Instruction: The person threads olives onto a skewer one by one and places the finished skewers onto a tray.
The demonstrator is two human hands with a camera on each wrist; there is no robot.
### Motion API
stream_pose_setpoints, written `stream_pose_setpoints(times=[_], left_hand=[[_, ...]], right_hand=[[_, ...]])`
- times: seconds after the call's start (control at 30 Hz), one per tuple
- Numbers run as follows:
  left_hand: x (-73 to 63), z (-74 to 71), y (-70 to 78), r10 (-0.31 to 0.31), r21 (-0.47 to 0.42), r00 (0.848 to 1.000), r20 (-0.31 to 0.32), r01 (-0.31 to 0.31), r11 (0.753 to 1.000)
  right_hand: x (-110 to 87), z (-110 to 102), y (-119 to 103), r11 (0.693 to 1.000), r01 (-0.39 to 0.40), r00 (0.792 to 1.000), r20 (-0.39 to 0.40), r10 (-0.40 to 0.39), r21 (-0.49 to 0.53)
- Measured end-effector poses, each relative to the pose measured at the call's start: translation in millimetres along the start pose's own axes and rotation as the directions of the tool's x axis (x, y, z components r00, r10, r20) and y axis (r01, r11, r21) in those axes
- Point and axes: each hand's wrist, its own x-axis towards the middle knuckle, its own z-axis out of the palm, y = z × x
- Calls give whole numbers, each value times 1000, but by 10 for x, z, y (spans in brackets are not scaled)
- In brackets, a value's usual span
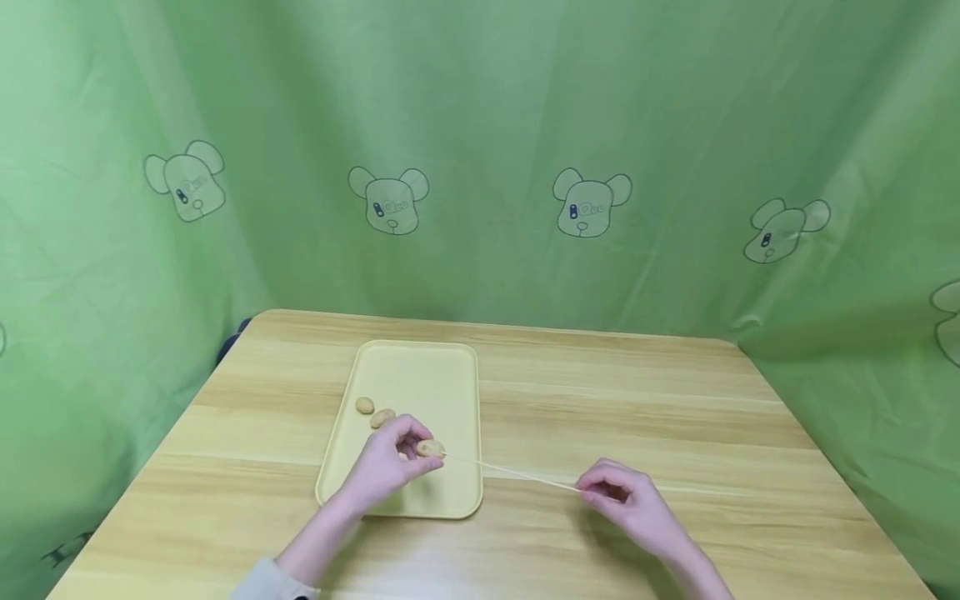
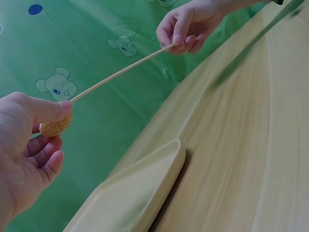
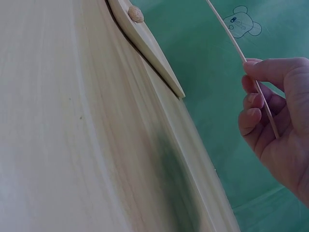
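Above the right part of a yellow tray (image 1: 423, 375), my left hand (image 1: 382, 467) pinches a brown, rough-skinned oval piece of food (image 2: 55, 126) between thumb and fingers. A thin wooden skewer (image 1: 517, 473) runs from that piece to my right hand (image 1: 626, 504). The right thumb and forefinger pinch the skewer, and its rear end lies against the palm in the right wrist view. At the piece, the skewer's tip is out of sight; I cannot tell how deep it sits. Two similar brown pieces, one rounder (image 1: 364, 405) and one longer (image 1: 382, 418), lie on the tray's left side.
The tray stands on a wood-grain table (image 1: 600, 392), left of its middle. Green curtains (image 1: 487, 267) with bear-head prints hang behind the table and along both sides. My right hand is over the table, to the right of the tray.
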Motion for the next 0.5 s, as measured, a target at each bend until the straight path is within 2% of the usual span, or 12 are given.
stream_pose_setpoints(times=[0.17,0.3,0.4,0.5], left_hand=[[-18,25,47,53,16,998,16,-54,998],[-22,40,57,44,11,999,13,-44,999],[-16,41,65,31,-48,999,32,-29,998],[-14,22,70,20,-166,997,76,-7,986]], right_hand=[[29,29,-5,1000,8,1000,1,-8,29],[52,61,-12,999,-1,1000,4,1,33],[60,77,-4,999,-14,1000,4,14,29],[56,79,16,1000,-23,1000,4,23,20]])
